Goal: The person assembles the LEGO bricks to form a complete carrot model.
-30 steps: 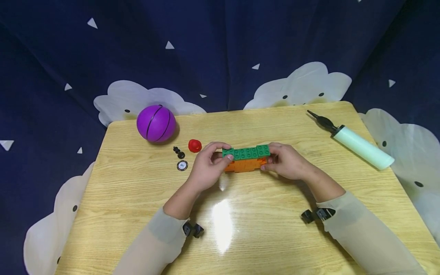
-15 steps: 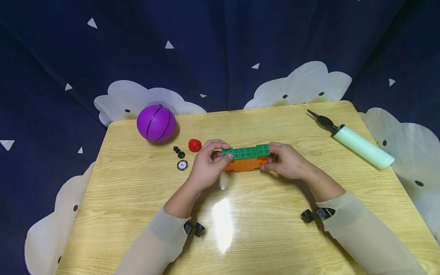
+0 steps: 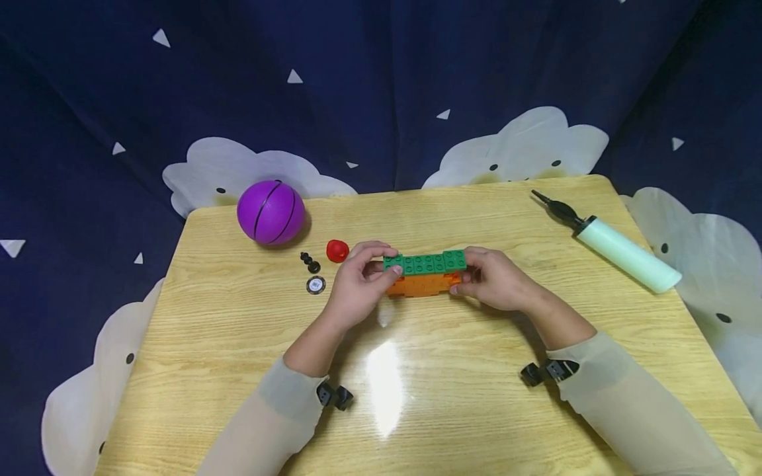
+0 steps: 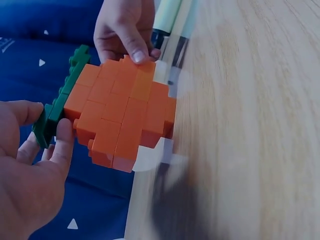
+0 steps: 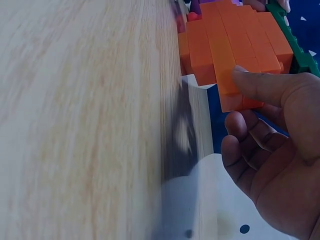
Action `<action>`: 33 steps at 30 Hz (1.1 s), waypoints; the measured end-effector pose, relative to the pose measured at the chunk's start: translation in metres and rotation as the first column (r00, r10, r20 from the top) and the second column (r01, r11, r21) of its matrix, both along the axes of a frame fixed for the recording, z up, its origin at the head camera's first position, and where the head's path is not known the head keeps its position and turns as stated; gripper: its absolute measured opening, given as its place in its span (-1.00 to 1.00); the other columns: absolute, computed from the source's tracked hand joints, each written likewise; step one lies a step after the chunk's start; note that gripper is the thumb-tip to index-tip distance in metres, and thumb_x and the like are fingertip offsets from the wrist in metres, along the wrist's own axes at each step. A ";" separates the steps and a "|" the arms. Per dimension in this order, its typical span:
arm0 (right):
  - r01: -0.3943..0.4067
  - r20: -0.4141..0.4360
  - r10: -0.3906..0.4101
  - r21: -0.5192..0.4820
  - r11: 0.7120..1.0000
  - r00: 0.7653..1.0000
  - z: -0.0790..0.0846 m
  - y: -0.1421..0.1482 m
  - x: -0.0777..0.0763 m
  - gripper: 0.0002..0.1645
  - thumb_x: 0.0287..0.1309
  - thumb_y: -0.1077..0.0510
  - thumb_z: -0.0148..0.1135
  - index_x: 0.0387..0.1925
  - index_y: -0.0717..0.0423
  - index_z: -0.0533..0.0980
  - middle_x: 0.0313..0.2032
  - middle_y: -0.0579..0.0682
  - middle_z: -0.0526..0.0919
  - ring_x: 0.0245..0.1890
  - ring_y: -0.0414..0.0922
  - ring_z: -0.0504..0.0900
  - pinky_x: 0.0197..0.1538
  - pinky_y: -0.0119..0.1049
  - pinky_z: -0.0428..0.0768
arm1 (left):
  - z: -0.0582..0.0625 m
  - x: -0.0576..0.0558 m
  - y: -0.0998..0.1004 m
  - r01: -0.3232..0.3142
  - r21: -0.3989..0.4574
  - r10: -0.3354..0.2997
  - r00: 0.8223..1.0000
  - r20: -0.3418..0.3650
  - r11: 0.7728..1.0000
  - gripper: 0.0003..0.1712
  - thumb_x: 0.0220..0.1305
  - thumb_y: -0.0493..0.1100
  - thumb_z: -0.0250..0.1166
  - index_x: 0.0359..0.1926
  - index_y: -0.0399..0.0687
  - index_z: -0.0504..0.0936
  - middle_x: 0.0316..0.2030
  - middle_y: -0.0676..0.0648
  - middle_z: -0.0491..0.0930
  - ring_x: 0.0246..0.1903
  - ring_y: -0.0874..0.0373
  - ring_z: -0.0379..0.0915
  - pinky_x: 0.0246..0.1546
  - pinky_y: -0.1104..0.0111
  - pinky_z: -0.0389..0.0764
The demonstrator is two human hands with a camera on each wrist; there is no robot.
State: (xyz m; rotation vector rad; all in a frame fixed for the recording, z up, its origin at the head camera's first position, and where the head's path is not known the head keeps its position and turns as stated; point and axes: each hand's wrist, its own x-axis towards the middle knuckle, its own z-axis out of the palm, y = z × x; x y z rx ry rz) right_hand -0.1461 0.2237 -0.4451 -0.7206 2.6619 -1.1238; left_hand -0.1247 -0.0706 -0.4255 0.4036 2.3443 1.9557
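Observation:
A toy-brick build with a stepped orange body (image 3: 421,285) and a row of green bricks (image 3: 425,264) along its top is between both hands near the table's middle. The left hand (image 3: 357,291) pinches the left end of the green row, its thumb on the near side. At the other end, the right hand (image 3: 499,279) holds the orange body. In the right wrist view the right thumb presses on the orange bricks (image 5: 245,37), with the fingers curled below. The left wrist view shows the body's flat face (image 4: 117,107); its lowest part is at or just above the tabletop.
On the wooden table (image 3: 250,370), a purple ball (image 3: 270,213) stands back left. Closer are a small red hat-shaped piece (image 3: 337,251), a black chess pawn (image 3: 310,262) and a poker chip (image 3: 316,285). A hand pump (image 3: 625,254) lies at the right.

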 end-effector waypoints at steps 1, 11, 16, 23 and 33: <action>0.000 0.004 0.000 -0.001 1.000 1.000 0.000 0.000 0.000 -0.65 0.12 0.17 0.60 -0.41 -0.01 0.48 -0.41 -0.10 0.48 -0.40 -0.13 0.52 -0.34 -0.29 0.51 | -0.001 0.000 -0.001 0.002 0.003 -0.002 1.000 0.003 1.000 -0.70 0.35 -0.22 0.43 0.08 -0.11 0.70 0.20 -0.01 0.48 0.01 0.05 0.57 0.10 0.31 0.63; -0.003 -0.001 0.003 -0.008 1.000 1.000 0.001 -0.004 0.001 -0.60 0.10 0.17 0.60 -0.44 -0.01 0.43 -0.41 -0.07 0.47 -0.45 -0.12 0.49 -0.39 -0.30 0.47 | -0.011 0.001 -0.011 0.018 0.032 -0.020 0.998 0.066 0.999 -0.43 0.22 -0.26 0.51 0.25 0.04 0.61 0.16 -0.03 0.50 -0.02 0.00 0.56 -0.04 0.30 0.68; -0.010 0.007 0.010 -0.019 1.000 1.000 0.000 -0.007 0.001 -0.70 0.11 0.17 0.60 -0.26 -0.03 0.56 -0.40 -0.07 0.48 -0.45 -0.11 0.49 -0.39 -0.31 0.47 | -0.017 0.005 -0.019 0.001 -0.024 0.002 0.993 0.118 1.000 -0.37 0.19 -0.25 0.54 0.29 0.01 0.57 0.01 -0.10 0.59 -0.10 -0.03 0.60 -0.06 0.20 0.68; -0.016 -0.017 0.016 -0.019 1.000 1.000 -0.002 -0.012 0.000 -0.68 0.12 0.18 0.59 -0.14 -0.04 0.62 -0.38 -0.08 0.50 -0.38 -0.11 0.50 -0.34 -0.30 0.49 | -0.026 0.006 -0.025 -0.008 -0.147 0.032 0.986 0.163 0.989 -0.36 0.19 -0.19 0.56 0.28 -0.07 0.57 -0.01 -0.13 0.65 -0.16 -0.01 0.57 -0.05 0.19 0.62; -0.022 -0.043 0.020 -0.048 0.999 0.999 -0.005 -0.019 -0.001 -0.69 0.12 0.21 0.58 -0.12 -0.03 0.65 -0.33 -0.06 0.55 -0.35 -0.14 0.51 -0.32 -0.31 0.54 | -0.032 0.004 -0.029 -0.006 -0.196 0.035 0.989 0.144 0.981 -0.50 0.22 -0.29 0.52 0.19 -0.10 0.66 -0.08 -0.11 0.65 -0.14 0.02 0.69 -0.06 0.23 0.73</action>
